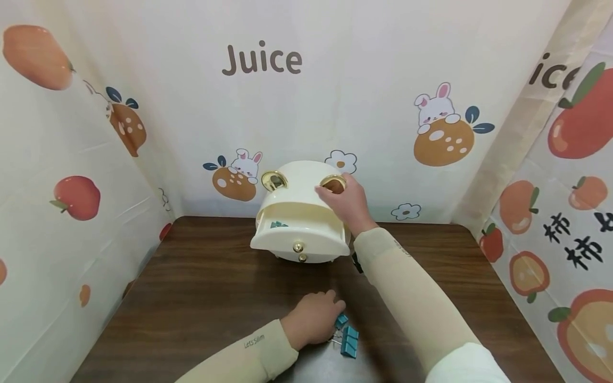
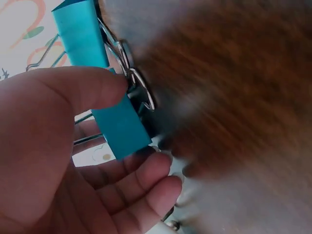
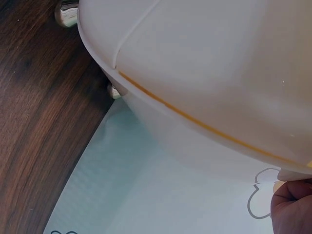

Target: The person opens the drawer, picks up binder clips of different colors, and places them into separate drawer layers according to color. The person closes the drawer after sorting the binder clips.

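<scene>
A white frog-shaped storage box (image 1: 301,181) with gold-rimmed round eyes stands on the table, its upper drawer (image 1: 306,240) pulled out. Teal pieces (image 1: 279,224) lie inside the drawer. My right hand (image 1: 351,205) grips the box's right eye (image 1: 333,184); in the right wrist view only part of that hand shows at the edge. Low in front, my left hand (image 1: 313,317) pinches a small teal binder clip (image 2: 124,129), its thumb over the clip and the other fingers curled. A larger teal binder clip (image 1: 350,341) lies right beside it on the table.
The brown wooden table (image 1: 215,282) runs up to a printed curtain (image 1: 345,96) close behind the box. More printed curtain hangs along the left and right sides. Small gold knobs (image 1: 298,247) stick out from the box's front.
</scene>
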The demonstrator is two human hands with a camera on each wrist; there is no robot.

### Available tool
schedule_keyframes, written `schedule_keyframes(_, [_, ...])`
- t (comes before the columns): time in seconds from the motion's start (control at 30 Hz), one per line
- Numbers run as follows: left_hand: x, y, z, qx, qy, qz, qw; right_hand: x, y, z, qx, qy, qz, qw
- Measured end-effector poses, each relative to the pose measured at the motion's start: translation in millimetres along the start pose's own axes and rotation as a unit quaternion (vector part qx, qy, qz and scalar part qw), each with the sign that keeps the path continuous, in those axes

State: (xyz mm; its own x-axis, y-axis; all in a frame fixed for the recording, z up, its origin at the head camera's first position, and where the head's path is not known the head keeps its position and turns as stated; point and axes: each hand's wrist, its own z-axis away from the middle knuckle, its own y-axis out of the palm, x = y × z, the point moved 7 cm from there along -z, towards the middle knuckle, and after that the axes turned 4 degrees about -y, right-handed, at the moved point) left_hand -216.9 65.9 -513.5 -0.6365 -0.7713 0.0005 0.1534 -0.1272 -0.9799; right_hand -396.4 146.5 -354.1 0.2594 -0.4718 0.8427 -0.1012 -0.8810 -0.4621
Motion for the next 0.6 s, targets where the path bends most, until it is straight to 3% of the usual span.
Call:
schedule_keyframes(0.27, [0.8, -1.6, -0.7, -0.006, 0.009, 0.028, 0.9996, 0, -1, -1.4, -0.005, -0.006, 0.002, 1.0000])
schedule_keyframes(0.6, [11.2, -6.5, -1.4, -0.045, -0.001, 0.072, 0.9964, -1, -1, -1.2, -0.005, -0.004, 0.000, 1.0000])
